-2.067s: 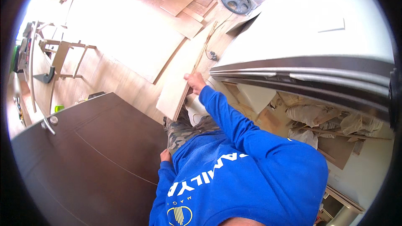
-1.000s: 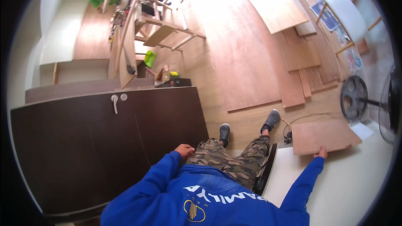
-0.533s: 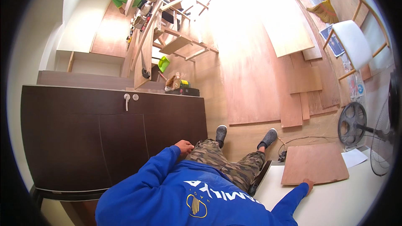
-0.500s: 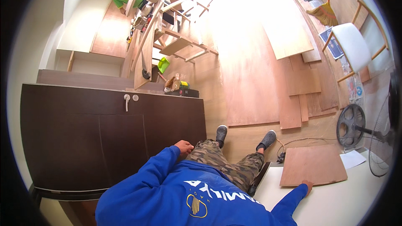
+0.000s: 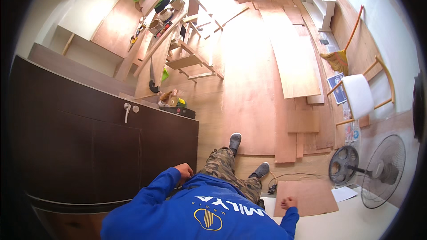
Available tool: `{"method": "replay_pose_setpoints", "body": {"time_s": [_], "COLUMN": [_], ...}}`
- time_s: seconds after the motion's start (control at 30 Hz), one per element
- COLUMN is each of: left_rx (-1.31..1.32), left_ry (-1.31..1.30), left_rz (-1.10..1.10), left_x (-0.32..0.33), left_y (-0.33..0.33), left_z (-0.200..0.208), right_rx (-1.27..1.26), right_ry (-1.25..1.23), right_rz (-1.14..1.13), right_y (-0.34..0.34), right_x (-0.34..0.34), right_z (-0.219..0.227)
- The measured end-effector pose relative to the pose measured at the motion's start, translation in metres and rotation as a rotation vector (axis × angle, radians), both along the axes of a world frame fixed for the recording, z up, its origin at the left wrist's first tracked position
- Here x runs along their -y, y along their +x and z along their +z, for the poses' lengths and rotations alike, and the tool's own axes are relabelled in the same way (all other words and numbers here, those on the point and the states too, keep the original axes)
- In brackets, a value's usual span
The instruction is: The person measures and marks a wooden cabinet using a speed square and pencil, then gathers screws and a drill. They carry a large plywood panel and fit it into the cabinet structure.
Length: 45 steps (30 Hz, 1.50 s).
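The board [image 5: 307,197] lies flat on the floor at your right; your right hand [image 5: 289,203] rests curled on its near edge. Your left hand [image 5: 183,171], fingers bent, touches the cabinet [image 5: 102,151]. Fans [image 5: 369,171] stand beyond.

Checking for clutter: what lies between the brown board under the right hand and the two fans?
In the head view, a white paper sheet lies between the brown board and the fans; otherwise only bare surface.

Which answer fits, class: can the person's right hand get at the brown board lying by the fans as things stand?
Probably yes. The right hand already rests on the near edge of the brown board, and nothing lies between them; the fans stand off to the side.
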<state>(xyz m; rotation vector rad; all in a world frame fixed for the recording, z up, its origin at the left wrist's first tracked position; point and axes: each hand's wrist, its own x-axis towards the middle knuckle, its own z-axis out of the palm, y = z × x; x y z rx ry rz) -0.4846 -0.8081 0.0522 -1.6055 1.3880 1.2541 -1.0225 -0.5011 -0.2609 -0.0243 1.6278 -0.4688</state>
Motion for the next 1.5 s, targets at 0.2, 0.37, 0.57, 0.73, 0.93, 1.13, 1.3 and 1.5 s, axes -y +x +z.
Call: {"method": "replay_pose_setpoints", "body": {"time_s": [0.2, 0.37, 0.57, 0.73, 0.93, 1.13, 1.3, 1.5], "left_rx": [-0.022, -0.206, -0.328, -0.399, -0.447, -0.695, -0.777, -0.856], "left_ry": [0.396, 0.546, 0.536, 0.588, 0.594, 0.542, 0.461, 0.377], "left_rz": [0.168, 0.408, 0.518, 0.607, 0.744, 0.874, 1.06, 1.192], "left_x": [0.035, 0.079, 0.174, 0.223, 0.259, 0.305, 0.368, 0.462], "left_y": [0.012, 0.037, 0.065, 0.092, 0.103, 0.096, 0.063, 0.017], "left_z": [0.024, 0.026, 0.005, 0.006, -0.01, -0.044, -0.059, -0.052], "right_rx": [0.223, 0.263, 0.022, -0.028, -0.038, -0.033, -0.023, -0.008], "right_ry": [-0.102, 0.072, 0.018, -0.081, -0.129, -0.14, -0.154, -0.175], "right_rz": [0.86, 0.767, 0.611, 0.612, 0.697, 0.78, 0.861, 0.934], "right_y": [0.049, 0.081, 0.115, 0.15, 0.171, 0.163, 0.136, 0.092], "right_x": [0.011, 0.08, 0.305, 0.443, 0.566, 0.664, 0.756, 0.87], "right_z": [0.054, 0.07, 0.123, 0.161, 0.168, 0.164, 0.156, 0.157]}}
